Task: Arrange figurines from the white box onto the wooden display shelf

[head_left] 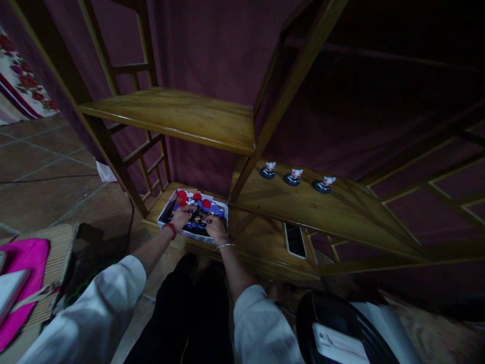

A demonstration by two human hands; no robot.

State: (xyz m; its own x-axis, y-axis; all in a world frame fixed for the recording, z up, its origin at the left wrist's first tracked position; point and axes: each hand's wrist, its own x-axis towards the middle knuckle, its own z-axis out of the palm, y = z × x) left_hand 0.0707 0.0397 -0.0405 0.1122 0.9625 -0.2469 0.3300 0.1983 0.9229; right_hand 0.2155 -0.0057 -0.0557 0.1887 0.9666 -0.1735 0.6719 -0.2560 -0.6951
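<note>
A shallow white-edged box [170, 203] sits on the lowest shelf, filled with small figurines and round red and blue pieces [206, 203]. My left hand [181, 218], a red bead bracelet at its wrist, reaches in over the left side with its fingers closed among the figurines. From the right, my right hand [215, 228], wearing a thin pale bracelet, dips in with fingertips pinched near a dark figurine [197, 219]. What either set of fingers grips is too small and dim to make out.
Three small figurines on dark round bases, one a cat-eared figurine [294, 177], stand on the wooden shelf [318, 207] at right. Below lies a white-framed dark tablet-like object [295, 239]. An upper shelf [170, 111] overhangs the box. A black stool-like seat [341, 323] is at lower right.
</note>
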